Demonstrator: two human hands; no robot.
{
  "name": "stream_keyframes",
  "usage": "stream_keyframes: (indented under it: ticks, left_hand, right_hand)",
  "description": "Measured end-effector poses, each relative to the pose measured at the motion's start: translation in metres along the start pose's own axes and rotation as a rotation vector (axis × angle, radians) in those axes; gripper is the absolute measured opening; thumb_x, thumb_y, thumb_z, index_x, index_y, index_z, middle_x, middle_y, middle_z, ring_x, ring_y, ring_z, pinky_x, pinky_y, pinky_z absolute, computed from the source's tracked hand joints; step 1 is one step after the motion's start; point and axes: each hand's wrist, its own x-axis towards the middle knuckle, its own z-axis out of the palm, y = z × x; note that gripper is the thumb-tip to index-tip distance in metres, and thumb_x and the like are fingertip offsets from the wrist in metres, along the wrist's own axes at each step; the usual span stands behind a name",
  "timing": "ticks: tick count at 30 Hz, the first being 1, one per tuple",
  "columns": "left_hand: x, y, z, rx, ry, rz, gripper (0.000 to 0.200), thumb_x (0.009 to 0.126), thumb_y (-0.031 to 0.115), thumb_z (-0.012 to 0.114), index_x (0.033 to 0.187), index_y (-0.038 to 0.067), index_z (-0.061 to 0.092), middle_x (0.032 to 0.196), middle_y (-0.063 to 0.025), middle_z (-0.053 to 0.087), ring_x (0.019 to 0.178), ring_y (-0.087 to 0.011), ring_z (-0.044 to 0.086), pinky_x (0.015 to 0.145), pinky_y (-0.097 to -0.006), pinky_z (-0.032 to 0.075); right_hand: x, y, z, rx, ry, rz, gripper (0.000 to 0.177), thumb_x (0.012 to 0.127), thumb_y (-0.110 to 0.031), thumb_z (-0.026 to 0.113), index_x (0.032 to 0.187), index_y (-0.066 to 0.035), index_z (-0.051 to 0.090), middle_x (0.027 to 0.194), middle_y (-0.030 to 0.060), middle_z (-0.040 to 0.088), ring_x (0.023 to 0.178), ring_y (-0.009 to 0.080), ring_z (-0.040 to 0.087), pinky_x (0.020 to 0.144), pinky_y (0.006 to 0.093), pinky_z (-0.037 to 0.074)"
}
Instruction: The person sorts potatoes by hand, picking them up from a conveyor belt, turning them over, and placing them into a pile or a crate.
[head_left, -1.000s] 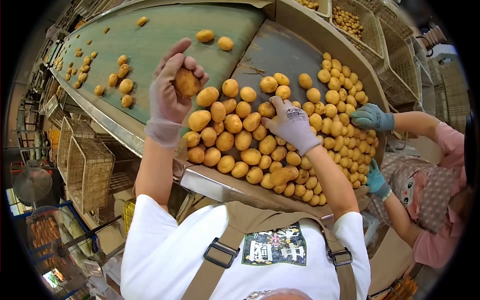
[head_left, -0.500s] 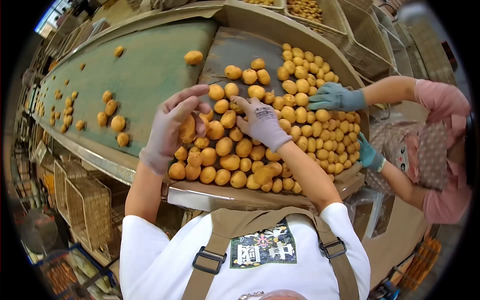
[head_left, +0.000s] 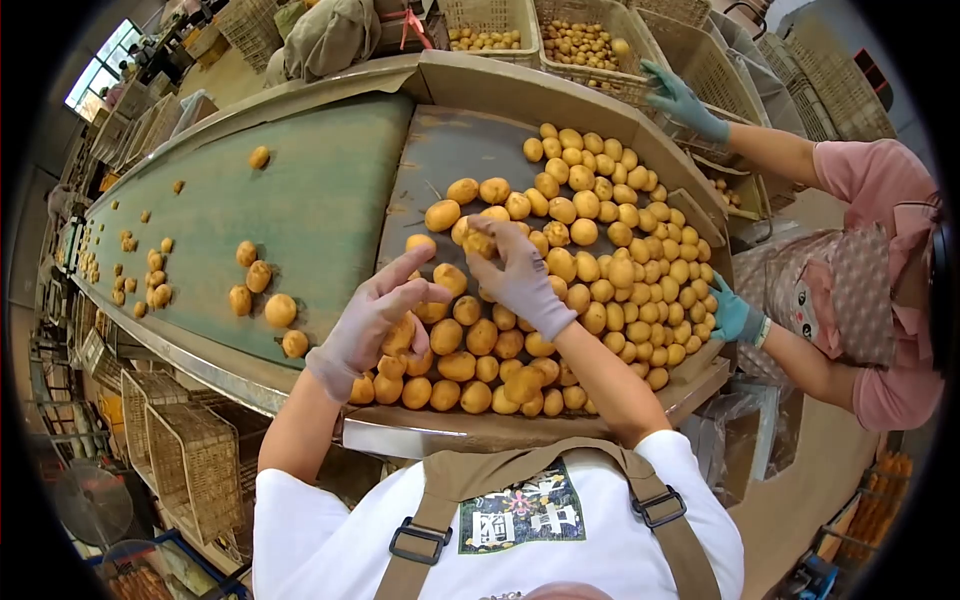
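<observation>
Potatoes (head_left: pixel 458 366) lie in a dense heap on the grey sorting table at the end of a green conveyor belt. My left hand (head_left: pixel 378 312), in a thin pale glove, is over the heap's left side. Its lower fingers curl round a potato (head_left: pixel 398 337), while the index finger and thumb point outward. My right hand (head_left: pixel 524 278), gloved alike, pinches a knobbly potato (head_left: pixel 479 243) between thumb and fingers above the middle of the heap. The palm side of my right hand is hidden.
More potatoes ride on the green belt (head_left: pixel 340 200) at left. A co-worker in pink stands at right, one gloved hand (head_left: pixel 737 308) by the heap, the other (head_left: pixel 685 100) near the back crates. Crates with small potatoes (head_left: pixel 585 45) stand behind; woven crates (head_left: pixel 190 455) stand lower left.
My left hand has lowered slightly, still with a potato. My right hand has closed on a potato. The co-worker's upper hand has left the heap for the back crates. Potatoes on the belt have shifted right.
</observation>
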Motion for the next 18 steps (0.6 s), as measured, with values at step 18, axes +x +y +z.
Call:
stream_keyframes:
  ticks: [18]
  left_hand:
    - [0.006, -0.009, -0.002, -0.597, -0.192, -0.214, 0.049, 0.102, 0.048, 0.053, 0.141, 0.018, 0.05, 0.119, -0.0093, 0.066, 0.104, -0.031, 0.066, 0.083, -0.0443, 0.053]
  right_hand:
    - [-0.002, -0.003, -0.088, -0.859, -0.137, 0.162, 0.038, 0.096, -0.02, 0.055, 0.132, -0.012, 0.064, 0.133, 0.0192, 0.063, 0.116, 0.0369, 0.064, 0.098, 0.0434, 0.052]
